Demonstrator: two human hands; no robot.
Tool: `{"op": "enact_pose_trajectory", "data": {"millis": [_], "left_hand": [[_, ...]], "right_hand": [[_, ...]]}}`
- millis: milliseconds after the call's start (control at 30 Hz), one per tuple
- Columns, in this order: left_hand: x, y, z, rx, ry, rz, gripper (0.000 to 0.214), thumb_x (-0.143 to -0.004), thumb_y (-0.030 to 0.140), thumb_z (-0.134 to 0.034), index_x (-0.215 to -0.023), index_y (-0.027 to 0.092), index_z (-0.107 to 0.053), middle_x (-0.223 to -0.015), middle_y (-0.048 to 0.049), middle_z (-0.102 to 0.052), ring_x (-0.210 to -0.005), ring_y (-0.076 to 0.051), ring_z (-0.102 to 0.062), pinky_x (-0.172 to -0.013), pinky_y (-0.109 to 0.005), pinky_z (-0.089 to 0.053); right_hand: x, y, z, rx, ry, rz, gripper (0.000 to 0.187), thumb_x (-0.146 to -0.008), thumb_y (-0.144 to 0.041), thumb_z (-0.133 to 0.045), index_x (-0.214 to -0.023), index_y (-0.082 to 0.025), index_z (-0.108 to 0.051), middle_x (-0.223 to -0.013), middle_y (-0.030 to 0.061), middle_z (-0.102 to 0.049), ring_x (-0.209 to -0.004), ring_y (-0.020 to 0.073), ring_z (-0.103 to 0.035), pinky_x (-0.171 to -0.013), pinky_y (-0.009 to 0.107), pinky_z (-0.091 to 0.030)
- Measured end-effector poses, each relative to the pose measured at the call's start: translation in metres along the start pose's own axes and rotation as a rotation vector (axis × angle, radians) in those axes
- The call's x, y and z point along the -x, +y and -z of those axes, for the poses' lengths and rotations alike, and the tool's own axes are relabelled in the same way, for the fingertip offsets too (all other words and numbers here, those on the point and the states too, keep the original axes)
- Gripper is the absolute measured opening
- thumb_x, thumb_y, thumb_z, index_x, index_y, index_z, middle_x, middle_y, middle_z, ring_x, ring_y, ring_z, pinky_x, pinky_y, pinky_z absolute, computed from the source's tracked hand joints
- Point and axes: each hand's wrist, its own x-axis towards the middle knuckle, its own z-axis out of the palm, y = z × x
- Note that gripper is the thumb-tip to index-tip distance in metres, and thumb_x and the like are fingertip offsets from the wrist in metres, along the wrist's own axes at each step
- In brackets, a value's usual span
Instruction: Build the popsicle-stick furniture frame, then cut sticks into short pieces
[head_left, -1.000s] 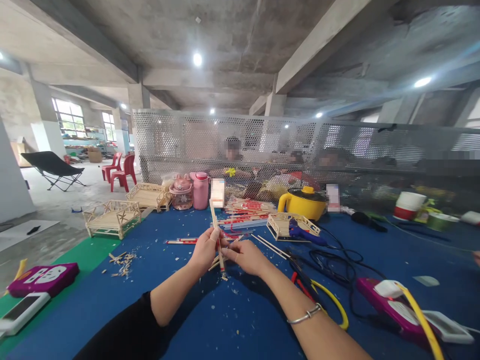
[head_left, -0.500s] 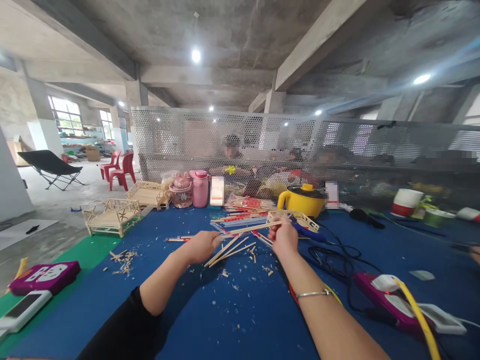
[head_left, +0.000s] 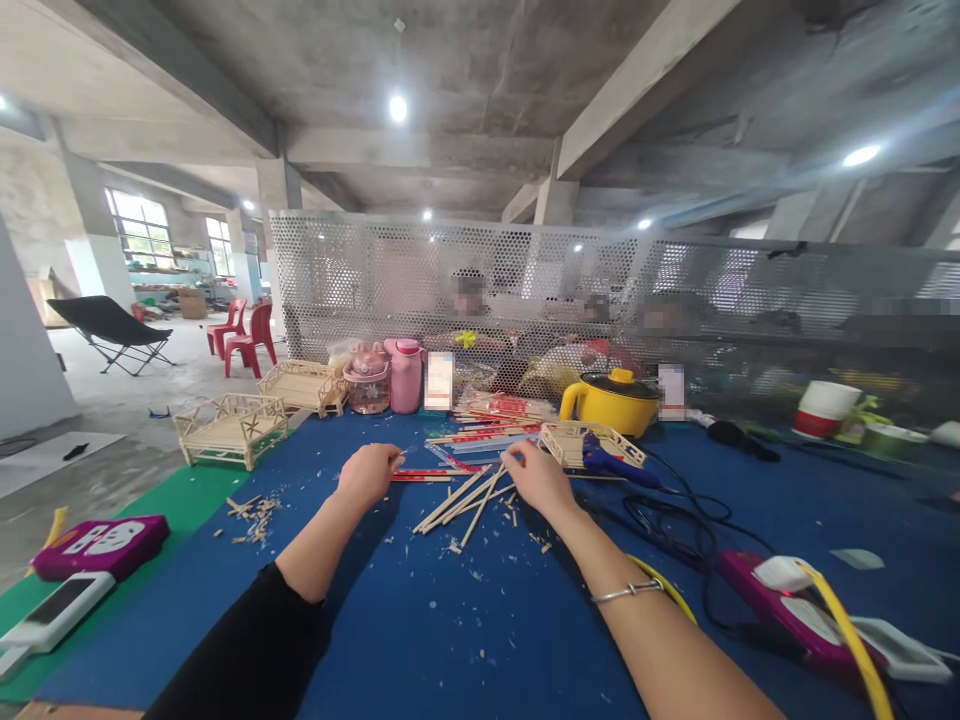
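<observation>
My left hand (head_left: pixel 369 474) is closed in a pinch above the blue table, left of the sticks, with a thin clear scrap like a plastic wrapper at its fingertips. My right hand (head_left: pixel 538 478) hovers at the upper end of a pile of bare wooden chopsticks (head_left: pixel 456 503), thumb and fingers pressed together. Whether a chopstick is between those fingers I cannot tell. Behind the hands lie red-and-white wrapped chopsticks (head_left: pixel 480 434). A small stick-built frame (head_left: pixel 559 446) stands beyond my right hand, with a blue glue gun (head_left: pixel 611 462) against it.
Two stick-built toy beds (head_left: pixel 232 432) stand at the back left, near a pink bottle (head_left: pixel 406 376). A yellow pot (head_left: pixel 611 404) stands behind the glue gun. Black cable (head_left: pixel 675 520) and a purple power strip (head_left: pixel 780 600) lie right. Stick offcuts (head_left: pixel 255 520) lie left. People sit behind a perforated screen (head_left: pixel 337 290).
The chopstick held up in my right hand has come down to the pile, where another stick now lies slanted. My left hand has drawn back leftward, away from the pile.
</observation>
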Motion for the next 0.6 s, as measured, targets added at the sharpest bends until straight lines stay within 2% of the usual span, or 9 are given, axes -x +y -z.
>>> {"op": "enact_pose_trajectory", "data": {"millis": [133,233,367,433,500,600], "left_hand": [[-0.003,-0.022,0.002,-0.077,-0.015,0.137,0.018,-0.072,0.029,-0.057,-0.080,0.018,-0.068,-0.094,-0.0166,-0.065,-0.084,-0.029,-0.062,-0.067,-0.035,-0.043],[-0.003,-0.035,0.000,-0.093,-0.030,0.189,0.017,-0.064,0.028,-0.064,-0.077,0.017,-0.067,-0.092,-0.0169,-0.066,-0.083,-0.030,-0.062,-0.068,-0.036,-0.045],[-0.002,-0.035,-0.001,-0.041,-0.014,0.196,0.008,-0.059,0.023,-0.066,-0.066,0.020,-0.064,-0.080,-0.0104,-0.068,-0.078,-0.025,-0.063,-0.067,-0.031,-0.045],[-0.002,-0.030,0.002,0.012,0.039,0.201,0.005,-0.060,0.022,-0.066,-0.063,0.020,-0.062,-0.076,-0.0089,-0.067,-0.075,-0.023,-0.062,-0.066,-0.030,-0.044],[-0.003,-0.024,0.007,0.083,0.144,0.215,0.007,-0.066,0.027,-0.061,-0.068,0.020,-0.061,-0.079,-0.0087,-0.066,-0.076,-0.022,-0.061,-0.067,-0.030,-0.043],[-0.004,-0.019,0.016,0.223,0.355,0.269,0.026,-0.080,0.041,-0.044,-0.079,0.019,-0.059,-0.082,-0.0087,-0.064,-0.081,-0.022,-0.059,-0.069,-0.030,-0.041]], "right_hand": [[0.001,-0.036,-0.024,0.118,-0.174,0.267,0.018,-0.080,-0.030,-0.050,-0.075,-0.024,-0.067,-0.083,0.0028,-0.068,-0.084,0.0187,-0.061,-0.069,0.027,-0.040],[-0.002,-0.057,-0.048,0.192,-0.247,0.381,0.015,-0.081,-0.029,-0.053,-0.083,-0.025,-0.067,-0.092,0.0030,-0.066,-0.092,0.0186,-0.059,-0.075,0.028,-0.042],[-0.007,-0.069,-0.069,0.291,-0.300,0.424,0.023,-0.086,-0.032,-0.051,-0.103,-0.018,-0.059,-0.107,0.0062,-0.059,-0.094,0.0177,-0.057,-0.080,0.036,-0.047],[-0.008,-0.071,-0.072,0.331,-0.302,0.427,0.028,-0.087,-0.032,-0.049,-0.111,-0.017,-0.053,-0.113,0.0074,-0.055,-0.095,0.0177,-0.056,-0.081,0.039,-0.048],[-0.007,-0.072,-0.073,0.359,-0.300,0.431,0.030,-0.087,-0.031,-0.050,-0.113,-0.017,-0.052,-0.115,0.0078,-0.054,-0.096,0.0184,-0.056,-0.080,0.039,-0.048],[-0.002,-0.075,-0.072,0.370,-0.305,0.444,0.032,-0.086,-0.032,-0.051,-0.114,-0.016,-0.051,-0.114,0.0079,-0.054,-0.096,0.0189,-0.056,-0.080,0.040,-0.048]]}}
